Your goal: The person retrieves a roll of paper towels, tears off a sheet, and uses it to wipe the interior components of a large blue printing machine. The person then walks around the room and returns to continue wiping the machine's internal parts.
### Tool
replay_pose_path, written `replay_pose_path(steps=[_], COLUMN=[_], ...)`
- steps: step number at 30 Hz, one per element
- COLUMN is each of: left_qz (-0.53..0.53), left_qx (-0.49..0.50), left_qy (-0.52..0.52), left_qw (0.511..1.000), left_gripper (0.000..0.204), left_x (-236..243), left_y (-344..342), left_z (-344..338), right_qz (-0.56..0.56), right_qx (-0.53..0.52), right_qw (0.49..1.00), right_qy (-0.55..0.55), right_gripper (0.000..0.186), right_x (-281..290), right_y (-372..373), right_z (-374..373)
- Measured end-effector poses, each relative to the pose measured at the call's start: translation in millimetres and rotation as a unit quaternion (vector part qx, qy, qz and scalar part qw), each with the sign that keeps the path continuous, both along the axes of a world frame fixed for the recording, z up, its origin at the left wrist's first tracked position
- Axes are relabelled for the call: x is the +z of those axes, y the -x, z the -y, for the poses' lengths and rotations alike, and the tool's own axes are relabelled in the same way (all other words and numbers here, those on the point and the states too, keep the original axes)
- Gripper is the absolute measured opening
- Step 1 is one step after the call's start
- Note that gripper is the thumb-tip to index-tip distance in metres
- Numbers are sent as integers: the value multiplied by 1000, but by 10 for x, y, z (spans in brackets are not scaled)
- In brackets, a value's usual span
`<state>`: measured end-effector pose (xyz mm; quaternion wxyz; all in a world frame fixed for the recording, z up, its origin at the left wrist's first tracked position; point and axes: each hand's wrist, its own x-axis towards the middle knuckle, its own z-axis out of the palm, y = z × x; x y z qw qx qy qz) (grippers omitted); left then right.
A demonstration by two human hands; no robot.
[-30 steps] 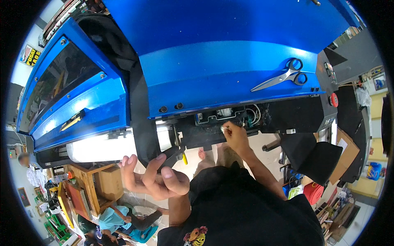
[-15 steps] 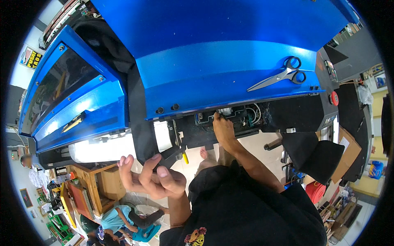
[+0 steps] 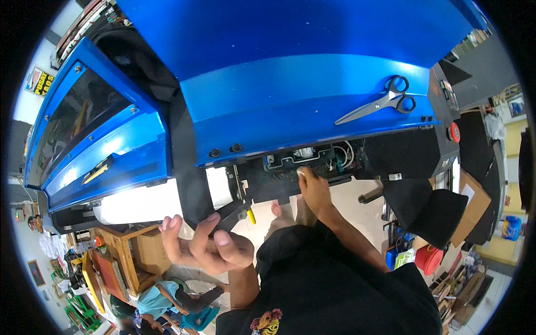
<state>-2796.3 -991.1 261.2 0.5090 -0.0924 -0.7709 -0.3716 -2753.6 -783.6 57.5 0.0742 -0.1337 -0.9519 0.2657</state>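
My right hand (image 3: pixel 314 190) hovers over the near edge of an open black compartment (image 3: pixel 279 177) in a large blue machine. Its thumb and fingertips are pinched together, with a small pale bit at their tips that is too small to name. Just beyond it sit a silvery metal block (image 3: pixel 304 152), a bent metal bar and white tubing (image 3: pixel 350 153). My left hand (image 3: pixel 215 248) is raised nearer to me, fingers loosely bent and apart, holding nothing. Behind it lie a black strip of the machine and a white roll (image 3: pixel 142 202).
Black-handled scissors (image 3: pixel 382 103) lie on the raised blue cover (image 3: pixel 251 84). A blue windowed lid (image 3: pixel 100 128) stands up at the left. On the right are a red button (image 3: pixel 453 132) and a cardboard piece (image 3: pixel 475 195). Another person (image 3: pixel 159 298) sits low at the lower left.
My right hand has drawn back toward me from the metal block, which now shows uncovered. The left hand stays raised in nearly the same place.
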Motion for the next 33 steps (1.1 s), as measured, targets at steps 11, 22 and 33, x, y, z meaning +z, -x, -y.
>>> replay_pose_path(steps=[11, 22, 33], left_qz=[15, -4, 0], left_qx=[-29, -23, -18], left_qy=[8, 13, 17], left_qw=[999, 1000, 1000], left_gripper=[24, 26, 24], left_x=[50, 20, 46], left_y=[-12, 12, 7], left_z=[27, 0, -6], right_qz=[18, -28, 19], right_qx=[61, -97, -18], right_qw=[990, 964, 1000], right_qy=[-127, 247, 3], right_gripper=[16, 12, 17], right_x=[-107, 54, -44], right_y=[413, -353, 208], right_z=[68, -479, -64])
